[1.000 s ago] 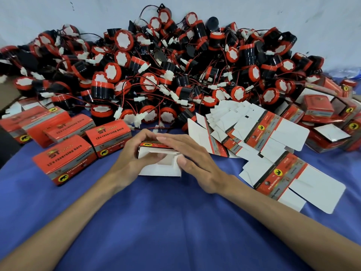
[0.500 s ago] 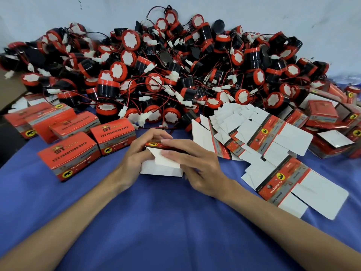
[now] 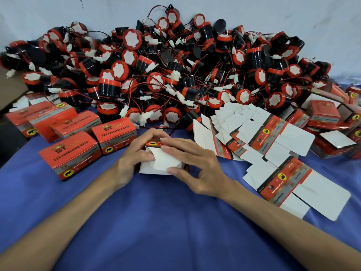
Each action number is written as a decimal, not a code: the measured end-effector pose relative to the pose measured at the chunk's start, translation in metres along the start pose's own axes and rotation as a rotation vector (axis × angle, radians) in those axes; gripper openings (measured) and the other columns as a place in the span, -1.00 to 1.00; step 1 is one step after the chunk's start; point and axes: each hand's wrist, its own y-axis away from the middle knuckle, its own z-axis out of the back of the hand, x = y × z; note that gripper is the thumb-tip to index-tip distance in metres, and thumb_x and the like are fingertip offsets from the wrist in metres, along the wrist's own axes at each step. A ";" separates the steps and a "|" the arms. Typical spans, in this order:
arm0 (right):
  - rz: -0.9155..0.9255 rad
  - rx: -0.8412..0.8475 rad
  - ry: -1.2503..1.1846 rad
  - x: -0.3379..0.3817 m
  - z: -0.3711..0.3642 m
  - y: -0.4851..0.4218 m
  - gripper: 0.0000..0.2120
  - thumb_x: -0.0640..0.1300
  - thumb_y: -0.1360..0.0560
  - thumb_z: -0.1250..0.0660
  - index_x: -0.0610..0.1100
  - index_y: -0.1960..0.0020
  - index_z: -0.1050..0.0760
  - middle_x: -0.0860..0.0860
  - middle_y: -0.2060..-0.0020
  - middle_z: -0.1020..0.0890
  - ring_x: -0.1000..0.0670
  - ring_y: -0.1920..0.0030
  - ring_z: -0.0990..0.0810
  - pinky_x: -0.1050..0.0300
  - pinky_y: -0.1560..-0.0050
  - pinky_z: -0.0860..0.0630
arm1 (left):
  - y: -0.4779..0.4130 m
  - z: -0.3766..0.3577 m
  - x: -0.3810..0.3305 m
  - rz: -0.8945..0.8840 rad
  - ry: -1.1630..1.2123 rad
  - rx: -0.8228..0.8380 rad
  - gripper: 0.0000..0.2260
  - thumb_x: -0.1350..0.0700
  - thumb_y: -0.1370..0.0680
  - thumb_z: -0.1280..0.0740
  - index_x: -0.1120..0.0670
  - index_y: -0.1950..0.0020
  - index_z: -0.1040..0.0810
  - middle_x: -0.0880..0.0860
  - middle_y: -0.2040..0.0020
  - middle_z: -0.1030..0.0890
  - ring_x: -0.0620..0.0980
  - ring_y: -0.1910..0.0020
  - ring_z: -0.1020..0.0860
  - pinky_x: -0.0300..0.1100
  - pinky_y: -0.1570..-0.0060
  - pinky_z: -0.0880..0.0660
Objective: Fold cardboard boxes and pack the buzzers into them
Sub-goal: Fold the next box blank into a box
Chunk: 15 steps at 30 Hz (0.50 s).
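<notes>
Red-and-white cardboard box (image 3: 159,163) sits at the middle of the blue cloth (image 3: 175,222), half folded, caught between your 2 hands. Your left hand (image 3: 132,157) wraps round its left end, fingers curled over the far side and thumb lying on the white flap. Your right hand (image 3: 197,167) comes in from the other side: the forefinger lies along the top edge by the red printed strip, the thumb tip presses the flap's lower corner, and the flap is pinched between them. The other fingers of that hand are lifted and loosely bent.

Behind the box, the buzzers (image 3: 175,75) lie in a big loose heap against the pale wall (image 3: 58,10), black bodies with red rims, white faces and thin wires ending in white plugs. The nearest ones are just beyond your fingertips.

To your left, folded boxes (image 3: 115,135) stand closed in a cluster, red tops up. To your right, flat box blanks (image 3: 273,151) are fanned out white side up, overlapping one another, the closest just beside your right wrist. Further right, more boxes (image 3: 324,112) are stacked, some with a flap open.
</notes>
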 end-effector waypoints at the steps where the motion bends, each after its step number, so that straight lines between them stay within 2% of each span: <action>1: -0.011 -0.011 -0.006 -0.001 0.000 0.000 -0.62 -0.34 -0.42 -0.43 -0.43 -0.21 -0.50 -0.25 -0.24 -0.52 -0.18 -0.28 -0.51 0.00 -0.32 -0.43 | 0.000 0.001 0.001 0.019 0.020 -0.002 -0.50 -0.06 -0.26 -0.24 0.12 -0.14 -0.47 -0.05 -0.02 -0.59 -0.03 -0.02 -0.55 -0.26 0.03 -0.46; 5: -0.053 -0.012 -0.035 -0.003 0.000 0.000 -0.64 -0.38 -0.43 -0.42 -0.44 -0.20 -0.50 -0.29 -0.23 -0.53 -0.19 -0.29 -0.51 -0.06 -0.32 -0.44 | 0.001 -0.001 0.000 0.028 -0.027 -0.031 -0.40 -0.27 -0.29 -0.37 0.09 -0.17 -0.47 -0.11 -0.04 -0.59 -0.08 -0.03 -0.56 -0.27 0.01 -0.47; 6: -0.058 -0.007 -0.032 -0.003 0.000 0.000 -0.64 -0.39 -0.43 -0.41 -0.44 -0.20 -0.50 -0.29 -0.23 -0.53 -0.19 -0.29 -0.51 -0.09 -0.31 -0.44 | 0.001 -0.003 -0.001 0.009 -0.077 -0.038 -0.41 -0.27 -0.32 -0.38 0.10 -0.17 -0.46 -0.13 -0.03 -0.59 -0.12 -0.02 -0.56 -0.31 0.02 -0.47; 8: -0.075 -0.001 -0.028 -0.004 0.001 0.000 -0.64 -0.41 -0.43 -0.40 -0.44 -0.22 -0.50 -0.29 -0.24 -0.53 -0.19 -0.30 -0.51 -0.11 -0.31 -0.45 | 0.001 -0.006 -0.001 -0.019 -0.139 -0.063 -0.52 -0.14 -0.40 -0.35 0.13 -0.18 -0.46 -0.10 -0.03 -0.58 -0.16 -0.01 -0.56 -0.36 0.01 -0.45; 11: -0.110 0.003 -0.059 -0.004 0.002 -0.001 -0.65 -0.43 -0.46 -0.34 -0.43 -0.24 -0.48 -0.26 -0.27 -0.51 -0.18 -0.32 -0.49 -0.08 -0.31 -0.44 | 0.001 -0.009 -0.001 -0.008 -0.120 -0.105 -0.55 -0.10 -0.41 -0.33 0.14 -0.19 -0.47 -0.09 0.00 -0.60 -0.15 0.00 -0.56 -0.34 0.04 -0.47; 13: -0.140 -0.020 -0.065 -0.004 0.003 -0.001 -0.67 -0.39 -0.50 -0.31 -0.41 -0.25 -0.48 -0.24 -0.27 -0.53 -0.14 -0.31 -0.50 -0.02 -0.31 -0.44 | 0.001 -0.010 -0.001 -0.003 -0.133 -0.123 -0.58 -0.11 -0.41 -0.32 0.08 -0.18 -0.49 -0.10 -0.01 -0.61 -0.16 0.00 -0.57 -0.36 0.08 -0.47; 15: -0.189 -0.071 -0.025 -0.003 0.002 -0.001 -0.64 -0.32 -0.51 -0.34 -0.36 -0.29 -0.47 -0.19 -0.27 -0.53 -0.09 -0.31 -0.49 0.05 -0.32 -0.42 | 0.002 -0.011 -0.001 -0.013 -0.187 -0.149 -0.62 -0.15 -0.42 -0.31 -0.03 -0.18 -0.49 -0.12 -0.06 -0.60 -0.19 -0.06 -0.57 -0.39 0.01 -0.44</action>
